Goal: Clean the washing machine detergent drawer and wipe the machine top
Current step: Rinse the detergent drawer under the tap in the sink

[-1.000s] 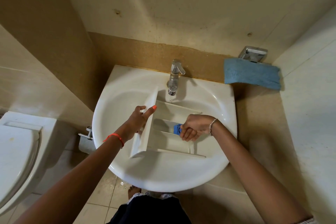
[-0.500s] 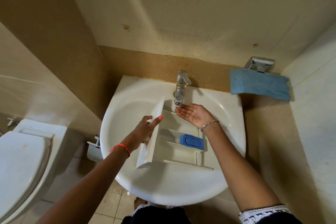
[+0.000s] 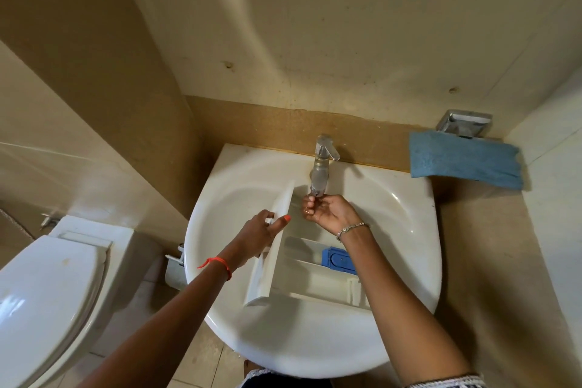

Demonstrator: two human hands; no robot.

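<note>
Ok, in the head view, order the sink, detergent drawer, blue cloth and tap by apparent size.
Largest to smallest:
1. sink
2. detergent drawer
3. blue cloth
4. tap

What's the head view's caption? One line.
Left hand holds the detergent drawer in the sink; right hand curls under the tap.

Glossy ceramic sink [image 3: 409,239], matt white plastic drawer [image 3: 267,249], shiny metal tap [image 3: 321,167], fuzzy blue cloth [image 3: 463,161].

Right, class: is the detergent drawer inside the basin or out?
Inside: the detergent drawer rests in the washbasin, left hand gripping its front.
</note>
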